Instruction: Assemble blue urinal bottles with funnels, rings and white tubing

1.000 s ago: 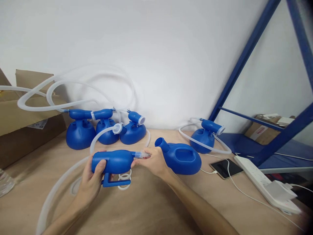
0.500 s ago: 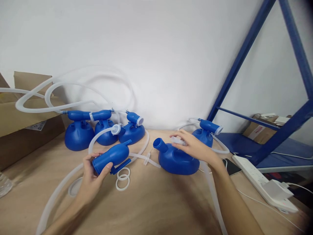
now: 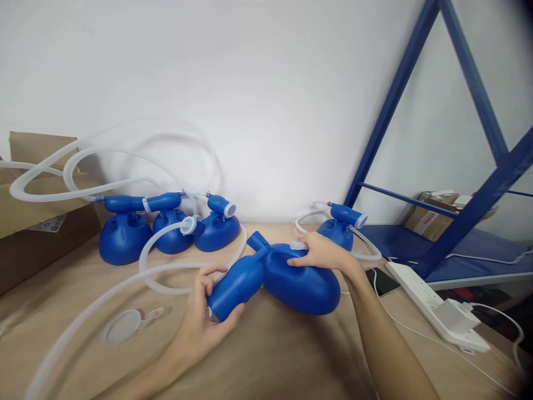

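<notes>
My left hand [image 3: 204, 311] grips a blue bottle-shaped mouthpiece [image 3: 238, 285], its narrow end pointing up and right against the neck of a blue urinal bottle [image 3: 303, 286]. Whether the two parts are touching or only overlap in view, I cannot tell. My right hand [image 3: 320, 251] is closed round the handle of that urinal bottle, which is tilted. A translucent plastic piece [image 3: 297, 246] shows at the fingertips of the same hand. On the table at the left lies a translucent round cap with a tab [image 3: 124, 326].
Several similar blue bottles [image 3: 125, 239] with white hoses [image 3: 79, 328] stand along the wall at left, and another bottle [image 3: 333, 236] at right. A cardboard box [image 3: 45, 239] is at far left. A power strip [image 3: 433, 305], a phone [image 3: 382, 280] and a blue metal frame [image 3: 387, 111] are on the right.
My left hand has moved right with the mouthpiece, up to the bottle's neck. My right hand has closed on the bottle's handle and tilted the bottle. The white rings are out of sight.
</notes>
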